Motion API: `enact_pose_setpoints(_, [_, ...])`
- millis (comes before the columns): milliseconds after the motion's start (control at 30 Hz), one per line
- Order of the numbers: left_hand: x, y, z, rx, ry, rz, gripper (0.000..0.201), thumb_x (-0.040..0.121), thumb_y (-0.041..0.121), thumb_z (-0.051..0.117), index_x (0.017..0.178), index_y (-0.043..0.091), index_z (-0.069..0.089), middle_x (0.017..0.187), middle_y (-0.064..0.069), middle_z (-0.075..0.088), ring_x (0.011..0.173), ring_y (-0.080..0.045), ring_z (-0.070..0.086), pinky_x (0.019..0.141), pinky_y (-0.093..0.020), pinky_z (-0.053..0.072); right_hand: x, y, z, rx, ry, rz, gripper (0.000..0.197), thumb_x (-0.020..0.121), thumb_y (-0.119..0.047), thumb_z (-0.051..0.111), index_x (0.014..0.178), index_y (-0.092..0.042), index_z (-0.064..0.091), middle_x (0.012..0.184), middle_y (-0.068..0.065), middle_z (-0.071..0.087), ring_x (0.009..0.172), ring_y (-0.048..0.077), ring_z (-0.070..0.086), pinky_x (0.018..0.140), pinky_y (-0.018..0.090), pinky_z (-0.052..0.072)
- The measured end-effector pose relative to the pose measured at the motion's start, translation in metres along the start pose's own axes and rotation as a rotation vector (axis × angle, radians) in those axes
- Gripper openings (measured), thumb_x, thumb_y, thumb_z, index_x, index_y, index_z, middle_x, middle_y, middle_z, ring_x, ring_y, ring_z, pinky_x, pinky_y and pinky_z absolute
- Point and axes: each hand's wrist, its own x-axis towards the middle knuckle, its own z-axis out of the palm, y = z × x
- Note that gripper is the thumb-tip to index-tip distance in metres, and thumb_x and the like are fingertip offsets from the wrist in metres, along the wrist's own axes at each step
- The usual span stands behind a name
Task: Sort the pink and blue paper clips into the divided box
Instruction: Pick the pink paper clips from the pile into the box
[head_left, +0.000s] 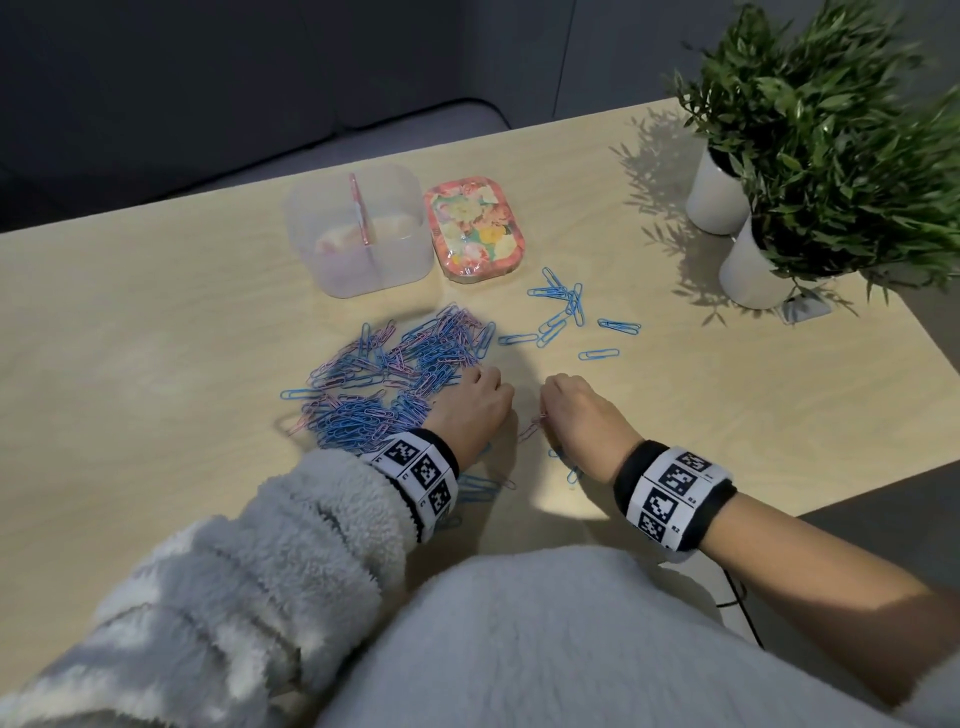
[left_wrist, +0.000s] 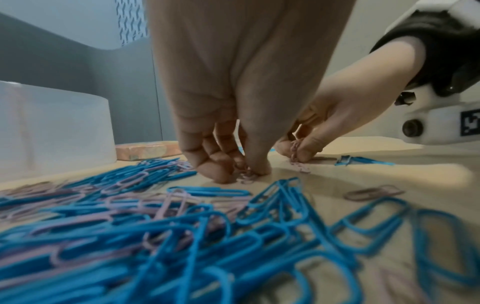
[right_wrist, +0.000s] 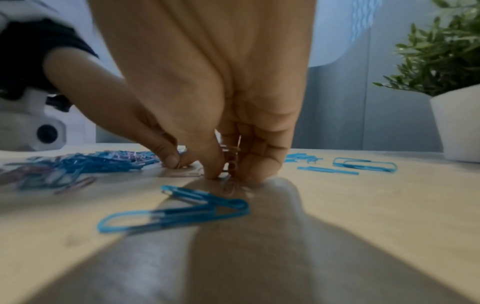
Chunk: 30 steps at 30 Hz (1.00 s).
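A pale wood table (head_left: 675, 415) stands before a dark grey wall, lit from the upper right so the plants throw leafy shadows across it. Seen from the head camera, a translucent divided box (head_left: 358, 228) sits at about 12 o'clock from the hands, with a pink partition running across its middle; what lies in its compartments cannot be told through the cloudy wall. Just beside it, at its 3 o'clock, lies a flowered tin (head_left: 475, 228). Two white pots of green plants (head_left: 831, 130) stand at 2 o'clock, near the far right corner.

A mixed heap of pink and blue paper clips (head_left: 384, 379) spreads at 10 o'clock from the left hand (head_left: 470, 402), touching its fingers. A looser group of blue clips (head_left: 563, 306) lies at 1 o'clock from the right hand (head_left: 574, 410), well apart from the heap. A few more blue ones lie near both wrists.

The left hand's fingers (left_wrist: 215, 164) are curled down to the table, thumb and fingertips pinching a pink clip (left_wrist: 245, 174) at the heap's edge. The right hand's fingers (right_wrist: 259, 160) are bunched the same way, closed round a small cluster of pink clips (right_wrist: 231, 158) held upright against the table. Both hands are close together, knuckles up. Each wrist wears a black band with white coded tags (head_left: 670, 493).
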Motion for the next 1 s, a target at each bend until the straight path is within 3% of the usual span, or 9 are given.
enact_pose_setpoints(100, [-0.003, -0.001, -0.001, -0.025, 0.015, 0.026, 0.036, 0.082, 0.001, 0.056, 0.116, 0.004, 0.043, 0.119, -0.014, 0.046, 0.113, -0.032, 0.043, 0.091, -0.042, 0.047, 0.001, 0.004, 0.005, 0.131, 0.023, 0.002, 0.010, 0.086, 0.000, 0.044, 0.092, -0.006, 0.050, 0.094, 0.017, 0.055, 0.093, 0.032, 0.051, 0.073, 0.040, 0.040])
enact_pose_setpoints(200, [-0.002, -0.010, 0.002, -0.165, 0.071, 0.013, 0.022, 0.089, 0.000, 0.046, 0.110, 0.006, 0.049, 0.112, -0.013, 0.051, 0.107, -0.031, 0.047, 0.090, -0.040, 0.044, 0.004, 0.014, 0.010, 0.357, 0.083, 0.021, 0.018, 0.085, -0.002, 0.048, 0.080, -0.019, 0.044, 0.080, 0.006, 0.053, 0.079, 0.028, 0.051, 0.070, 0.031, 0.036])
enact_pose_setpoints(267, [-0.003, -0.013, 0.002, -0.238, 0.098, -0.020, 0.018, 0.092, 0.004, 0.044, 0.108, 0.006, 0.051, 0.110, -0.013, 0.053, 0.106, -0.030, 0.048, 0.087, -0.038, 0.043, 0.008, 0.023, 0.009, 0.493, 0.119, 0.063, 0.020, 0.086, -0.001, 0.047, 0.081, -0.020, 0.047, 0.078, 0.002, 0.053, 0.073, 0.017, 0.050, 0.069, 0.026, 0.036])
enact_pose_setpoints(333, [-0.006, -0.013, 0.002, -0.221, 0.113, -0.042, 0.022, 0.092, 0.005, 0.042, 0.113, 0.006, 0.049, 0.114, -0.013, 0.052, 0.108, -0.030, 0.048, 0.087, -0.038, 0.044, 0.011, 0.028, 0.004, 0.764, 0.073, 0.174, 0.018, 0.092, -0.001, 0.044, 0.086, -0.015, 0.053, 0.067, 0.002, 0.051, 0.052, 0.002, 0.050, 0.055, 0.019, 0.038])
enact_pose_setpoints(467, [-0.010, -0.014, 0.002, -0.068, 0.158, -0.134, 0.022, 0.094, 0.007, 0.039, 0.114, 0.006, 0.047, 0.119, -0.012, 0.053, 0.108, -0.030, 0.052, 0.086, -0.036, 0.043, 0.018, 0.029, -0.004, 1.277, 0.018, 0.380, 0.027, 0.092, 0.000, 0.032, 0.079, -0.008, 0.054, 0.065, 0.009, 0.050, 0.051, 0.020, 0.049, 0.039, 0.019, 0.033])
enact_pose_setpoints(533, [-0.012, -0.014, 0.003, -0.046, 0.142, -0.146, 0.020, 0.096, 0.010, 0.038, 0.113, 0.006, 0.049, 0.119, -0.012, 0.053, 0.108, -0.029, 0.052, 0.085, -0.037, 0.043, 0.018, 0.025, -0.008, 1.381, -0.018, 0.398, 0.025, 0.090, -0.005, 0.035, 0.073, -0.007, 0.053, 0.066, 0.008, 0.050, 0.048, 0.017, 0.048, 0.036, 0.019, 0.030])
enact_pose_setpoints(667, [-0.014, -0.007, 0.006, 0.000, 0.115, -0.184, 0.021, 0.096, 0.007, 0.035, 0.115, 0.003, 0.044, 0.121, -0.014, 0.049, 0.110, -0.030, 0.049, 0.088, -0.038, 0.044, 0.016, 0.017, -0.001, 0.998, -0.045, 0.148, 0.023, 0.086, -0.017, 0.062, 0.067, -0.015, 0.050, 0.049, -0.011, 0.047, 0.041, 0.003, 0.037, 0.042, 0.015, 0.030])
enact_pose_setpoints(800, [-0.015, -0.003, 0.005, 0.042, 0.121, -0.129, 0.023, 0.094, 0.002, 0.033, 0.116, 0.003, 0.041, 0.122, -0.014, 0.050, 0.112, -0.030, 0.050, 0.091, -0.037, 0.041, 0.015, 0.008, 0.004, 0.440, -0.071, -0.010, 0.019, 0.075, -0.022, 0.071, 0.074, -0.023, 0.053, 0.056, -0.011, 0.045, 0.061, 0.015, 0.045, 0.060, 0.029, 0.034])
enact_pose_setpoints(1000, [-0.014, -0.017, -0.001, -0.350, 0.142, -0.095, 0.024, 0.091, 0.003, 0.046, 0.115, 0.006, 0.051, 0.117, -0.011, 0.054, 0.107, -0.027, 0.053, 0.091, -0.034, 0.040, 0.016, 0.013, 0.007, 0.434, -0.049, -0.045, 0.025, 0.085, -0.013, 0.055, 0.069, -0.025, 0.041, 0.065, -0.006, 0.052, 0.066, 0.022, 0.049, 0.063, 0.030, 0.037])
